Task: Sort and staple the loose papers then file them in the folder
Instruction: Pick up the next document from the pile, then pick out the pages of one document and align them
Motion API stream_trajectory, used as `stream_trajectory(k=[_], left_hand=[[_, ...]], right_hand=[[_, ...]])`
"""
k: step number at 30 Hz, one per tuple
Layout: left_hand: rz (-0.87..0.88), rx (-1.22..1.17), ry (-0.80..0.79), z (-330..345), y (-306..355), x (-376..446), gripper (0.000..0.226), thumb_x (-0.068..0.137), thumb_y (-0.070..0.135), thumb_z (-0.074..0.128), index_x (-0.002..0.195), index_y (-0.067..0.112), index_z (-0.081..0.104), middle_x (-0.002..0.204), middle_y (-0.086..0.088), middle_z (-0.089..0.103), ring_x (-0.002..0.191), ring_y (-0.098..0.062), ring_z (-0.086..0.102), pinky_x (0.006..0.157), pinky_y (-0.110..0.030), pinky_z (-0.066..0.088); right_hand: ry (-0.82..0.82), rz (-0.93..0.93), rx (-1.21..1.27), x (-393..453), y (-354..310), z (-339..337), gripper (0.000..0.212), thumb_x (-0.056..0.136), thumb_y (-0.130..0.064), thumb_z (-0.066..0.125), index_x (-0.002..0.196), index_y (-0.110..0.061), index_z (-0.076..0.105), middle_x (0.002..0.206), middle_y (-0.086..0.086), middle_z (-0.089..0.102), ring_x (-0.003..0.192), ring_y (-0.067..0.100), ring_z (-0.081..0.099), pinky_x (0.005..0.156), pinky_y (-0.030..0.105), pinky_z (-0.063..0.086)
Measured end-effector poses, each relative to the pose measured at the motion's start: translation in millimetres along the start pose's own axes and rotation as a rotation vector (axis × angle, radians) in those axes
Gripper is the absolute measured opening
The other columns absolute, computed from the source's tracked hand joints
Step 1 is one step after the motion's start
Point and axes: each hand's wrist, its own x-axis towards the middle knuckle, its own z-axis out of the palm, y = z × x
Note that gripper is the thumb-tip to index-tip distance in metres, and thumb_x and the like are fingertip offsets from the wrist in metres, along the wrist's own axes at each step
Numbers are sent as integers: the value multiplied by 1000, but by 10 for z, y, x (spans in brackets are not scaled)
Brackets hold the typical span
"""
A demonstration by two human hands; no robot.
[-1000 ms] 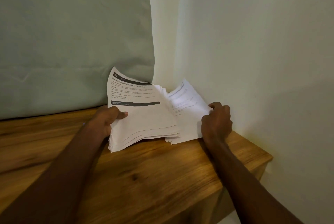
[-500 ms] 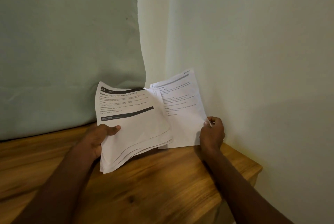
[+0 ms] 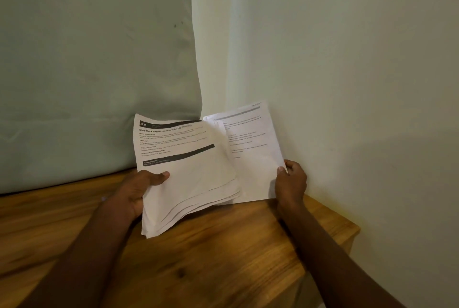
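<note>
While your left hand [image 3: 135,194] grips the stack of papers [image 3: 188,178] with its thumb curled over the top sheet and its fingers hidden underneath, you are in the sorting step, so keep that grip low on the stack's left edge where it is now. The pages below your thumb are fanned and uneven at their lower edges, which to my eye means a looser hold could let them slide out toward the wooden table [image 3: 223,258].

Your right hand [image 3: 291,182] pinches a single sheet [image 3: 250,148] at its right edge, thumb on the printed face and fingers curled behind it. That sheet stands upright, its left edge tucked behind the stack and its far side close to the white wall [image 3: 347,84]. Draw it out to the right of your fingers and not upward, so it clears the stack without dragging a neighbour along.

Read the heading above your thumb before you decide which set it belongs to; the print on the single sheet is too small for me to make out. The top page of the stack shows a dark header bar and a title about shoe rack organization.

Neither a stapler nor a folder is visible, so I cannot tell where they lie. A pale green cushion [image 3: 94,71] stands behind the papers.
</note>
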Motion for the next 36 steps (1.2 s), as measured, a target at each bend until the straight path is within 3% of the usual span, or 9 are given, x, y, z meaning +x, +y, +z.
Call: stream_trajectory(k=[5, 11, 15, 18, 21, 23, 26, 31, 36], left_hand=[[-23, -98, -79, 192, 24, -102, 32, 88, -6, 69, 111, 15, 71, 111, -14, 75, 104, -36, 68, 91, -49, 54], [64, -21, 5, 156, 95, -137, 48, 78, -5, 77, 121, 14, 71, 115, -13, 75, 108, -39, 70, 97, -57, 53], [44, 226, 217, 70, 239, -173, 33, 79, -1, 83, 108, 2, 67, 107, -11, 70, 96, -32, 66, 92, -43, 51], [49, 435, 307, 8, 246, -162, 38, 77, -8, 82, 111, -6, 66, 117, -17, 68, 107, -37, 63, 97, -42, 49], [60, 543, 345, 50, 215, -202, 44, 81, -9, 78, 123, -8, 64, 131, -24, 64, 120, -42, 59, 98, -44, 47], [52, 549, 344, 101, 212, -233, 45, 83, -8, 76, 126, -7, 61, 135, -24, 62, 124, -43, 57, 97, -43, 45], [44, 524, 342, 133, 217, -254, 44, 84, -8, 76, 126, -6, 62, 135, -23, 62, 123, -42, 57, 97, -44, 45], [59, 495, 344, 99, 218, -269, 42, 87, -7, 73, 128, -6, 62, 135, -22, 62, 120, -42, 58, 90, -39, 43], [107, 493, 368, 66, 235, -292, 40, 88, -10, 69, 128, -7, 63, 132, -24, 64, 114, -41, 60, 88, -35, 41]], right_hand=[[-314, 13, 85, -95, -50, 21, 24, 102, -9, 53, 122, -16, 65, 111, -7, 65, 110, 19, 62, 99, 38, 54], [-649, 152, 159, -213, -108, 39, 21, 102, -19, 58, 121, -24, 68, 114, 0, 72, 104, 24, 68, 88, 46, 61], [-469, 49, 89, -214, -35, 91, 19, 104, -25, 55, 114, -19, 71, 98, 0, 75, 88, 21, 72, 79, 38, 62], [-291, -238, -247, -188, 96, 123, 22, 101, -13, 53, 115, -19, 69, 106, -5, 73, 95, 13, 68, 92, 42, 59], [-376, -377, -567, -218, 130, 140, 28, 102, -22, 51, 126, -21, 64, 124, 0, 69, 113, 19, 63, 102, 44, 51], [-459, -428, -762, -238, 143, 176, 25, 102, -32, 45, 115, -24, 65, 114, -1, 70, 111, 22, 63, 101, 44, 46], [-499, -444, -882, -253, 153, 203, 27, 99, -42, 42, 100, -24, 62, 106, -3, 66, 107, 21, 61, 102, 48, 38], [-441, -446, -996, -245, 149, 231, 44, 101, -51, 40, 127, -21, 57, 130, 0, 57, 123, 25, 53, 107, 52, 35], [-393, -309, -1038, -186, 136, 263, 88, 89, -77, 42, 146, -12, 39, 153, 12, 38, 142, 33, 35, 113, 57, 28]])
